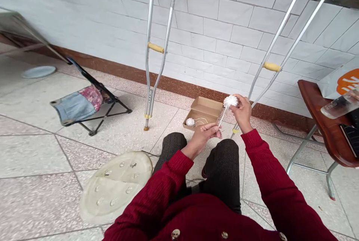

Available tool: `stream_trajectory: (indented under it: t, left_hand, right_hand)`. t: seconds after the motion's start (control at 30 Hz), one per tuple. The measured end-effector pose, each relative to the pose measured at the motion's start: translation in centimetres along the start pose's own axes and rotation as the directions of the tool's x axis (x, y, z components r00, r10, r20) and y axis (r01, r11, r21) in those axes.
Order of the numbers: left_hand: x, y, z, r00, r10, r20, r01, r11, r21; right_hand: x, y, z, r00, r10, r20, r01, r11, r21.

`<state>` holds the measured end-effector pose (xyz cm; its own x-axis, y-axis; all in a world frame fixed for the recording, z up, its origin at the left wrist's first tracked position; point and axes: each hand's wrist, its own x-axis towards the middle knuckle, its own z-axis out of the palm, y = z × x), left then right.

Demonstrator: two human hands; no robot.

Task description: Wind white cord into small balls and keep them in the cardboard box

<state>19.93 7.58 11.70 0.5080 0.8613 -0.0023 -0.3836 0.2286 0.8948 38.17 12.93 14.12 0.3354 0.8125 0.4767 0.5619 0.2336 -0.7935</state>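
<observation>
In front of my knees, my right hand is closed on a fluffy white yarn pom-pom, thumb and fingers at its right side. A white strand of yarn runs down from it to my left hand, which pinches its lower end. Whether this is one strand or several twisted together, I cannot tell. Just beyond my left hand, an open cardboard box stands on the floor against the wall. Inside it lies a ball of white yarn with a loose thread trailing to the right.
Two crutches lean on the tiled wall. A folding stool stands left, and a pale round plastic lid lies beside my left leg. At right, a brown chair bears a clear bottle, a bag and a dark device.
</observation>
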Motion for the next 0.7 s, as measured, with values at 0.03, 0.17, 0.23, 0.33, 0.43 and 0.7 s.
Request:
stream_trajectory:
  t: [0.03,0.17,0.23,0.33,0.43,0.7]
  left_hand:
    - [-0.2,0.3,-0.1,1.000,0.004,0.010,-0.005,1.000,0.018]
    - [-0.3,0.8,-0.2,1.000,0.022,0.004,-0.023,0.994,0.107]
    - [-0.4,0.6,-0.3,0.999,0.021,-0.035,-0.017,0.993,0.117]
    - [-1.0,0.3,-0.6,1.000,0.005,-0.025,-0.002,0.993,0.121]
    - [-2.1,0.2,-1.0,0.998,0.013,0.056,-0.022,0.985,0.174]
    - [-6.3,1.4,-3.3,0.984,0.164,0.070,-0.178,0.910,0.375]
  right_hand:
    - [0.1,0.0,0.0,1.000,-0.010,0.009,0.010,1.000,-0.028]
    - [-0.5,-0.8,0.5,0.999,-0.031,0.029,0.034,0.993,-0.114]
    - [-1.1,-1.1,0.5,0.999,-0.036,0.020,0.039,0.990,-0.135]
    - [-2.1,-1.3,0.1,0.999,-0.049,-0.003,0.048,0.986,-0.161]
    - [-3.3,-1.8,-0.1,0.998,-0.051,-0.033,0.045,0.985,-0.169]
    - [-7.9,-5.8,2.1,0.992,-0.106,-0.068,0.105,0.994,-0.018]
